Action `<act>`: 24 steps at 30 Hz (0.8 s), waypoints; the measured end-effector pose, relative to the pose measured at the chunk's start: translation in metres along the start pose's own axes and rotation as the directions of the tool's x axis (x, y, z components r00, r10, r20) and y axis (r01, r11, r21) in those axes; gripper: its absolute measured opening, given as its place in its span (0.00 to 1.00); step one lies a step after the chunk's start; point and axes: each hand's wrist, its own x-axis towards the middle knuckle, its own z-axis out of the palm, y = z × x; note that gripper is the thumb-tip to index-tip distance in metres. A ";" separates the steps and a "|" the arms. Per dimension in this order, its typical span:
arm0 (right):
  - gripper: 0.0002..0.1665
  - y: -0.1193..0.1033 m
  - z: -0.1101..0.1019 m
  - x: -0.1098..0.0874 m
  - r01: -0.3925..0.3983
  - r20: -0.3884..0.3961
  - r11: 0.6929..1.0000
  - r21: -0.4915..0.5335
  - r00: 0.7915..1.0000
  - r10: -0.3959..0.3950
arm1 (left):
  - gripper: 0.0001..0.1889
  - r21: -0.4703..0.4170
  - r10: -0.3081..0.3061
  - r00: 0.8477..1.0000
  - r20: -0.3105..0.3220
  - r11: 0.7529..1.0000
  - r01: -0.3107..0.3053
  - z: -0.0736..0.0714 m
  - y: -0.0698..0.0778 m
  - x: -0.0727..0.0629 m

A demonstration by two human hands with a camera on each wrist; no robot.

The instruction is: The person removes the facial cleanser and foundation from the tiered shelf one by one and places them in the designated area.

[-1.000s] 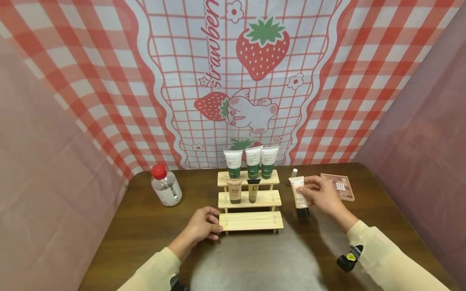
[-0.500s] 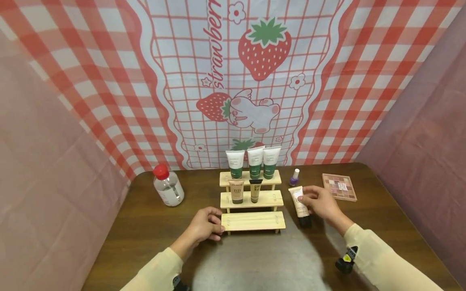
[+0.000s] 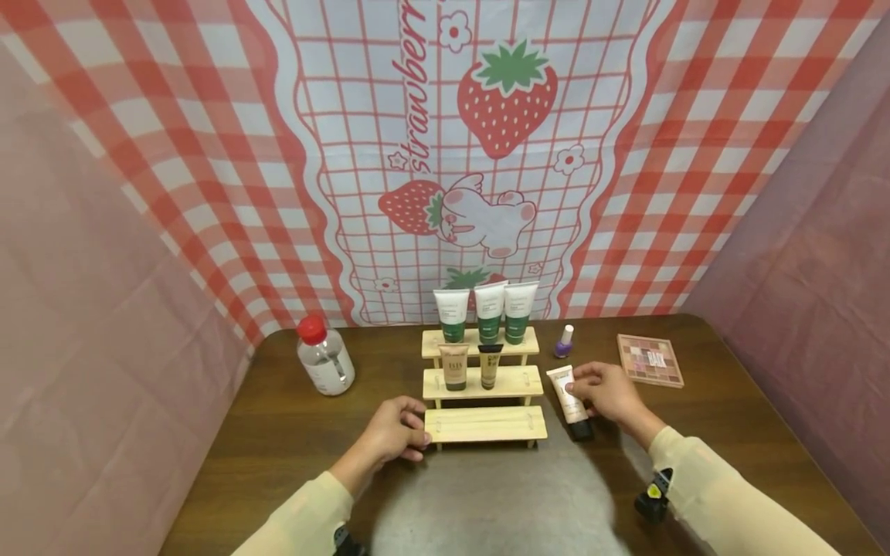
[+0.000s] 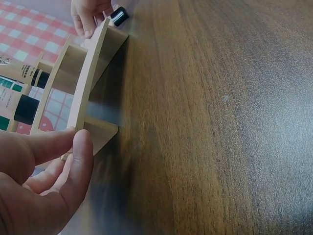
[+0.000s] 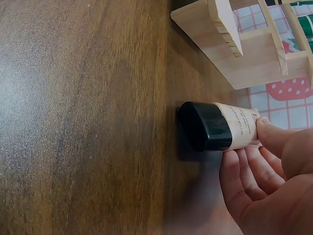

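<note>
My left hand (image 3: 392, 431) pinches the left end of the lowest step of a three-step wooden display stand (image 3: 485, 426); in the left wrist view thumb and fingers meet at the board's corner. To the right of the stand, my right hand (image 3: 613, 395) holds a beige BB cream tube (image 3: 568, 400) by its upper part, thumb on the front. Its black cap (image 5: 208, 126) points down and toward me, close over the table. A beige tube (image 3: 455, 367) and a small gold tube (image 3: 490, 369) stand on the middle step. Three white-and-green tubes (image 3: 490, 315) stand on the top step.
A purple nail polish bottle (image 3: 564, 342) stands behind the right hand, and an eyeshadow palette (image 3: 650, 360) lies farther right. On the left is a clear bottle with a red cap (image 3: 326, 359). A strawberry-print cloth (image 3: 389, 100) hangs behind the brown table (image 3: 264, 432).
My right hand has brought the BB cream tube lower and toward me, uncovering the nail polish bottle and the palette's edge. The left hand keeps its grip on the stand.
</note>
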 end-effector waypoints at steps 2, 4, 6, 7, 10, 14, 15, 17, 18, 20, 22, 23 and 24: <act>0.21 0.001 0.001 0.001 -0.005 0.005 1.000 -0.003 1.000 0.005 | 0.27 0.000 0.000 1.000 0.000 1.000 0.000 0.000 0.000 0.000; 0.21 0.001 0.001 0.001 -0.008 0.005 1.000 -0.010 1.000 0.008 | 0.27 -0.005 0.002 1.000 0.004 1.000 -0.002 0.000 0.000 0.000; 0.22 0.001 0.001 0.001 -0.008 0.005 1.000 -0.019 1.000 0.008 | 0.27 -0.008 0.003 1.000 0.005 1.000 -0.002 0.001 0.001 0.000; 0.22 0.001 0.001 0.001 -0.008 0.005 1.000 -0.025 1.000 0.008 | 0.27 -0.008 0.002 1.000 0.005 1.000 -0.002 0.001 0.001 0.000; 0.22 0.001 0.001 0.001 -0.006 0.002 0.999 -0.044 1.000 0.006 | 0.27 -0.006 0.001 1.000 0.003 1.000 -0.001 0.001 0.001 0.000; 0.21 0.002 0.002 0.001 -0.001 -0.004 0.998 -0.064 1.000 0.001 | 0.26 0.001 -0.008 1.000 -0.001 1.000 0.008 0.000 0.002 0.000; 0.21 0.002 0.002 0.001 0.000 -0.009 0.998 -0.068 1.000 0.000 | 0.26 0.004 -0.011 1.000 -0.002 1.000 0.011 0.001 0.002 -0.001; 0.21 0.003 0.002 0.001 0.003 -0.016 0.997 -0.078 1.000 -0.004 | 0.26 0.008 -0.013 1.000 -0.005 1.000 0.013 0.001 0.003 -0.001; 0.21 0.003 0.002 0.001 0.009 -0.017 0.996 -0.085 1.000 -0.010 | 0.26 0.009 -0.013 1.000 -0.006 1.000 0.013 0.001 0.003 -0.001; 0.21 0.004 0.002 0.001 0.004 -0.026 0.996 -0.090 1.000 -0.006 | 0.26 0.011 -0.010 1.000 -0.006 1.000 0.010 0.001 0.004 -0.002; 0.21 0.006 0.002 0.001 0.001 -0.028 0.995 -0.099 1.000 -0.004 | 0.26 0.011 -0.007 1.000 -0.004 1.000 0.007 0.001 0.004 -0.002; 0.21 0.006 0.002 0.001 0.000 -0.029 0.995 -0.102 1.000 -0.003 | 0.26 0.010 -0.007 1.000 -0.002 1.000 0.007 0.001 0.004 -0.002; 0.21 0.007 0.002 0.001 -0.002 -0.030 0.995 -0.103 1.000 -0.001 | 0.26 0.010 -0.008 1.000 -0.001 1.000 0.008 0.001 0.004 -0.002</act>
